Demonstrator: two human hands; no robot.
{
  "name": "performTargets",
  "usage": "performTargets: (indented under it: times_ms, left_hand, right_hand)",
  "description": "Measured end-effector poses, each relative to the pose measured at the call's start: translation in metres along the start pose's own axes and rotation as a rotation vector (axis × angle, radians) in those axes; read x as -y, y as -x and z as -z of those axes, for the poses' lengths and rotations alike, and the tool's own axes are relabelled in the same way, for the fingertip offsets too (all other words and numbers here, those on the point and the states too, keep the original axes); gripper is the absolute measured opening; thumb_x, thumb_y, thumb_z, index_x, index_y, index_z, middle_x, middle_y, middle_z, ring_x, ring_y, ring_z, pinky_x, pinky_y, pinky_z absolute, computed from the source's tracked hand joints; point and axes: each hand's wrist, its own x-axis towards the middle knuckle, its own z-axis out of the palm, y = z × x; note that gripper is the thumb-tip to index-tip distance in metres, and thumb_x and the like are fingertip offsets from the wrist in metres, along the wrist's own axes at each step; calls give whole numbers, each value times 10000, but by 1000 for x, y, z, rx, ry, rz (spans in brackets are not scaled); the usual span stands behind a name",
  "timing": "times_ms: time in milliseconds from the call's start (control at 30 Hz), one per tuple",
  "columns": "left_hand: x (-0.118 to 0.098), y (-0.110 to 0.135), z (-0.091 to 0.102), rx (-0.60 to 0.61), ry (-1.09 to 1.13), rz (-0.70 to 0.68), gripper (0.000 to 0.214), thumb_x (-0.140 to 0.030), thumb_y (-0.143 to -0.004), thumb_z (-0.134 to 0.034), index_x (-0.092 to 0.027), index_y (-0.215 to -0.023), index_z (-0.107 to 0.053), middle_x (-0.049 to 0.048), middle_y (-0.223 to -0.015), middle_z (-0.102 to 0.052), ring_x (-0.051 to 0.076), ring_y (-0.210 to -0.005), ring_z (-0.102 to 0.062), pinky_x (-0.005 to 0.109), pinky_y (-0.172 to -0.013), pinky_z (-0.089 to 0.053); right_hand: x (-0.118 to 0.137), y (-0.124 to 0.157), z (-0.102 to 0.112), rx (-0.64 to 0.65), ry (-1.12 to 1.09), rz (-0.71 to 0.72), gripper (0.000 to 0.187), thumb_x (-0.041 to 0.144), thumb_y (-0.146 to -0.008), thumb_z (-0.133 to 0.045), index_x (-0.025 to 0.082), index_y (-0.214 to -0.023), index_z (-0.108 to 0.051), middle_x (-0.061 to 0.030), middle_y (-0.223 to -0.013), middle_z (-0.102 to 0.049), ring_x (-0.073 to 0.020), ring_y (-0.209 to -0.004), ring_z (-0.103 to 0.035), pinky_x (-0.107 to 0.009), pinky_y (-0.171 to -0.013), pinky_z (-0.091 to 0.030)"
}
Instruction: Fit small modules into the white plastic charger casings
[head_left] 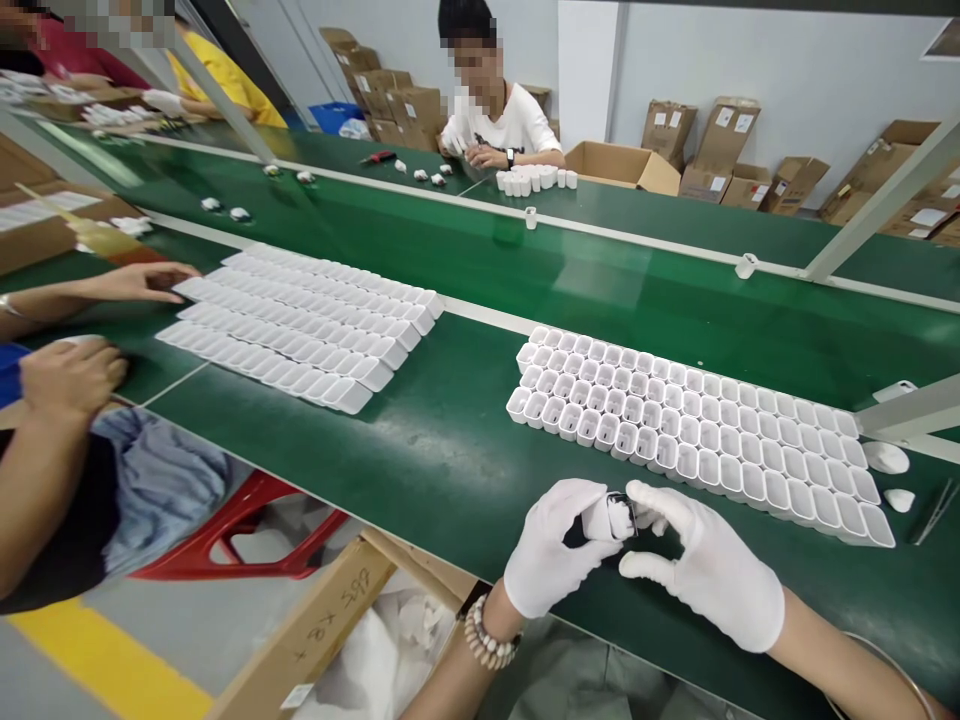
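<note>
My left hand (559,548), in a white glove, is closed around a small white plastic housing (606,520) just above the table's front edge. A dark, thin-edged part (624,508) shows at the housing's right end; its exact kind is unclear. My right hand (705,565), also gloved in white, is close by on the right. Its index fingertip is at the dark part, while the thumb stands apart below, so the fingers are spread. Behind both hands, rows of open white plastic cups (709,435) stand packed together on the green table (450,450).
More cup rows (300,325) lie left, beside a co-worker's hand (139,282). Tweezers (936,512) and small white pieces (898,499) lie right. A green conveyor belt (465,250) runs behind. Another person (517,130) works across it. A cardboard box (330,625) stands below left.
</note>
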Motion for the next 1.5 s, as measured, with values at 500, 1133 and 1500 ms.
performTargets:
  times_ms: [500,1133,1500]
  left_hand:
    - [-1,2,1,-29,-2,-30,492,-173,-760,-763,-203,-1208,-563,83,-1088,-663,195,-977,-639,340,-847,-564]
    - [0,4,-2,-97,-9,-72,457,-164,-754,-741,-223,-1173,-570,88,-1091,-656,214,-988,-649,356,-854,-582]
    - [1,4,-3,-32,-47,-109,477,-238,-777,-714,-218,-1215,-526,101,-1070,-647,227,-952,-647,381,-817,-593]
  right_hand:
    - [4,5,-23,-170,272,294,322,278,-933,-544,150,-1225,-497,-113,-970,-734,-265,-771,-716,-403,-619,-598]
    - [1,7,-44,-354,63,266,483,295,-928,-539,221,-1377,-375,-103,-1028,-732,-229,-812,-721,-385,-714,-613]
    - [-2,-1,-52,-514,203,304,458,459,-938,-508,148,-1268,-447,-161,-981,-735,-282,-830,-736,-404,-676,-622]
